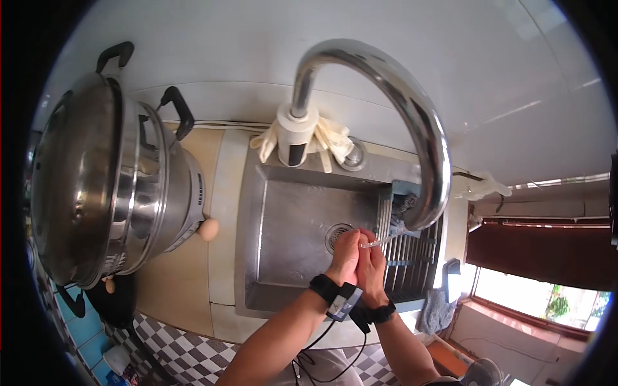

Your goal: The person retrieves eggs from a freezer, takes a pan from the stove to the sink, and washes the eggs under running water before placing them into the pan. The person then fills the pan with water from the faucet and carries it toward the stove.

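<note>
My left hand (346, 253) and my right hand (371, 262) are pressed together over the right part of the steel sink (290, 199), close to its drain (335, 235). A thin stream of water (385, 240) from the curved chrome faucet (399, 96) runs onto the fingers. Both hands look closed, with fingers curled against each other; anything between the palms is hidden. Black straps circle both wrists, and a small grey device (346, 301) with cables is fixed there.
A slatted drying rack (412, 257) covers the sink's right end. Pale gloves (331, 136) hang by the faucet base. On the left counter stand a large steel steamer pot (84, 186) and a brown egg (208, 229). A grey cloth (436, 310) hangs at the right edge.
</note>
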The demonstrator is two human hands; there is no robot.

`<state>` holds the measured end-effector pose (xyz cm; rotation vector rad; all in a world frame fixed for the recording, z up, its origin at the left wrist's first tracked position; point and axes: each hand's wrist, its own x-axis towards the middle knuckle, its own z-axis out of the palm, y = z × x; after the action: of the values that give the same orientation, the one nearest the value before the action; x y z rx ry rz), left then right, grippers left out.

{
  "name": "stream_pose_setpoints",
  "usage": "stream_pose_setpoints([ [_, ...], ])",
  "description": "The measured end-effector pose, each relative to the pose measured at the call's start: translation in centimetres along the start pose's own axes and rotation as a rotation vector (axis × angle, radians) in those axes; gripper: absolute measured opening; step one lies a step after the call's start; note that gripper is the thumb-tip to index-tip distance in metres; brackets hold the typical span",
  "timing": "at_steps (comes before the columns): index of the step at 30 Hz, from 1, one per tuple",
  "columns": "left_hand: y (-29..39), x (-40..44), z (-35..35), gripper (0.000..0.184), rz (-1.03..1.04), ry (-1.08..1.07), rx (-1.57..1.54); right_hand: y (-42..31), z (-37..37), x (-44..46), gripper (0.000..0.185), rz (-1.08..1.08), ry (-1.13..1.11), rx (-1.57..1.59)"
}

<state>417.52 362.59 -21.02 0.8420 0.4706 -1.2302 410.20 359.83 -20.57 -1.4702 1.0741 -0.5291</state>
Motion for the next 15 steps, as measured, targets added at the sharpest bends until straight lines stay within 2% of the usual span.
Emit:
stream_pose_setpoints([
  [1, -0.1, 0.5, -0.4, 0.024, -0.077, 0.019, -0.030, -0.2, 0.0, -0.4, 0.026, -0.073, -0.012, -0.059],
  [2, 0.2, 0.4, -0.3, 0.024, -0.063, 0.027, -0.034, -2.0, -0.1, -1.0, 0.029, 0.017, -0.065, -0.099],
  [4, 0.9, 0.6, -0.1, 0.031, -0.200, 0.097, -0.072, -2.4, -0.1, -1.0, 0.033, -0.004, -0.077, -0.100],
  [5, 0.9, 1.0, -0.8, 0.028, -0.221, 0.050, -0.011, -2.0, -0.4, -0.9, 0.034, -0.022, -0.095, -0.152],
  [6, 0.8, 1.1, -1.2, 0.028, -0.210, 0.056, -0.010, -1.4, -0.5, -0.6, 0.030, -0.115, -0.103, -0.175],
  [8, 1.6, 0.3, -0.6, 0.026, -0.218, -0.029, -0.020, -3.6, 0.0, -0.9, 0.024, -0.044, -0.101, -0.182],
  [10, 1.9, -1.0, -0.3, 0.024, -0.193, -0.062, -0.123, -1.7, -0.3, -0.3, 0.023, -0.069, -0.065, -0.151],
  [12, 1.0, -1.5, -0.3, 0.023, -0.118, -0.182, -0.245, -1.0, -0.7, 0.4, 0.025, -0.093, -0.024, -0.119],
  [14, -0.2, -1.1, -1.2, 0.021, -0.107, -0.179, -0.203, -1.2, -1.0, 1.0, 0.031, -0.277, -0.012, -0.389],
  [15, -1.1, -0.2, -2.1, 0.022, -0.078, -0.200, -0.197, -1.4, -0.9, 0.9, 0.030, -0.211, -0.025, -0.358],
])
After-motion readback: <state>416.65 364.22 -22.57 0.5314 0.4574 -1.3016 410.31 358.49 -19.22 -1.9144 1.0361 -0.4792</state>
